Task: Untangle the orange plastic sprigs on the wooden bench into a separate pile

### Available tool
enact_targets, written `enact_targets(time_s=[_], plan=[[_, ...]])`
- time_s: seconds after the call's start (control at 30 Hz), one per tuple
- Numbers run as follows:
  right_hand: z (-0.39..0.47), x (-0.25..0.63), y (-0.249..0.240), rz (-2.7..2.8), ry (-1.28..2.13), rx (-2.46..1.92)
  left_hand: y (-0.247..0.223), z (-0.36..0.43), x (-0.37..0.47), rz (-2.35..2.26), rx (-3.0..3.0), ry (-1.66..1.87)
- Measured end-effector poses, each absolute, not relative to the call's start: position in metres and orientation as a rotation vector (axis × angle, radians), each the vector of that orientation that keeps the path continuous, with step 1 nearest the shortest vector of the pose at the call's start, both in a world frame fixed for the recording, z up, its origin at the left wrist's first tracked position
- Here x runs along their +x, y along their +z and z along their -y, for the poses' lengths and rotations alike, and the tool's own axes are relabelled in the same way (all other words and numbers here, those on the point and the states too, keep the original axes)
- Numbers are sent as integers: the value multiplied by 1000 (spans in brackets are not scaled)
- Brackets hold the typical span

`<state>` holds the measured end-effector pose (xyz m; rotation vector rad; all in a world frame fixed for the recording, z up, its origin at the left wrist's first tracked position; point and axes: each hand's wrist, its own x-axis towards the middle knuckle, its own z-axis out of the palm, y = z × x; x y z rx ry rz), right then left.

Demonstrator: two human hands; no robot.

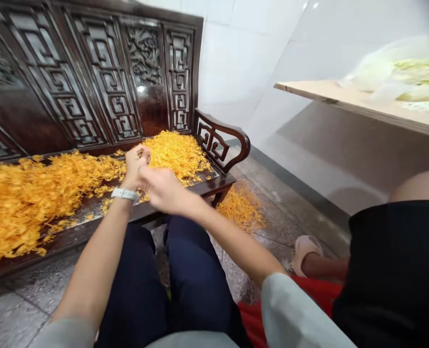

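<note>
My left hand (137,166), with a pale watch strap (124,194) on its wrist, is raised over the front of a dark wooden bench. Its fingers are curled in, and whatever they hold is too small to make out. My right hand (165,190) meets it from the right, smeared by motion, its fingertips hidden behind the left hand. Just beyond both hands lies a heap of small yellow-orange pieces (176,152), thin and spidery in shape. A longer, more orange heap of similar pieces (29,203) spreads along the seat to the left.
The carved bench back (151,108) and curved armrest (241,142) bound the seat. Thin orange bits (241,208) litter the floor. A wooden board (308,94) bearing a plastic bag (377,67) juts in at right. Another person's leg and pink shoe (306,249) are close on my right.
</note>
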<state>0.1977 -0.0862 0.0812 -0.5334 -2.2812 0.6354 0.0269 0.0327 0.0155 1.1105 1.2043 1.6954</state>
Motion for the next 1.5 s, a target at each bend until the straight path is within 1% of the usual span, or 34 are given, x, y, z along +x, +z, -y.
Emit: enact_targets(time_s=[0.03, 0.07, 0.13, 0.17, 0.23, 0.27, 0.3, 0.43, 0.5, 0.57, 0.6, 0.67, 0.73, 0.8, 0.87, 0.93, 1.03, 1.13, 1.23, 1.3, 1.37, 1.43, 1.5], plan=[[109, 192, 86, 2354, 684, -415, 21, -36, 26, -1234, 1036, 1695], [129, 187, 92, 2474, 814, -224, 26, -38, 22, -1258, 984, 1691], [153, 182, 105, 2639, 1181, 212, 37, -37, 9, -1281, 908, 1666], [155, 182, 110, 2636, 1409, 451, 42, -35, 2, -1277, 869, 1650], [140, 184, 117, 2268, 1838, 710, 56, -29, -12, -1238, 803, 1636], [126, 185, 116, 1998, 1974, 729, 65, -28, -18, -1211, 775, 1643], [110, 183, 112, 1667, 2045, 632, 73, -28, -22, -1187, 752, 1656], [63, 161, 78, 596, 2114, 116, 98, -35, -32, -1029, 571, 1749], [62, 152, 61, 296, 2251, -61, 97, -38, -34, -916, 490, 1752], [68, 150, 47, 335, 2366, -102, 86, -38, -34, -847, 490, 1706], [71, 151, 40, 408, 2351, -121, 79, -36, -34, -834, 518, 1670], [71, 155, 24, 528, 2177, -265, 67, -31, -35, -838, 607, 1598], [61, 158, 7, 602, 1864, -514, 61, -24, -34, -862, 740, 1516], [47, 158, -11, 694, 1463, -732, 62, -16, -29, -884, 860, 1397], [33, 156, -22, 852, 1116, -843, 65, -6, -19, -907, 931, 1257], [25, 155, -27, 1046, 961, -836, 70, 3, -6, -907, 976, 1165], [28, 154, -24, 1242, 1110, -726, 74, 11, 9, -842, 1069, 1141], [41, 152, -22, 1250, 1259, -700, 73, 7, 8, -793, 1219, 1218], [53, 150, -23, 1191, 1346, -693, 65, -4, -3, -982, 1338, 1391], [57, 150, -22, 1159, 1532, -636, 58, -9, -8, -1090, 1361, 1518], [59, 153, -20, 1153, 1808, -526, 55, -11, -6, -1127, 1311, 1603], [58, 157, -16, 1134, 2042, -388, 57, -9, -1, -1149, 1145, 1593], [59, 160, -9, 1168, 2147, -192, 62, -9, 4, -1148, 946, 1534]])
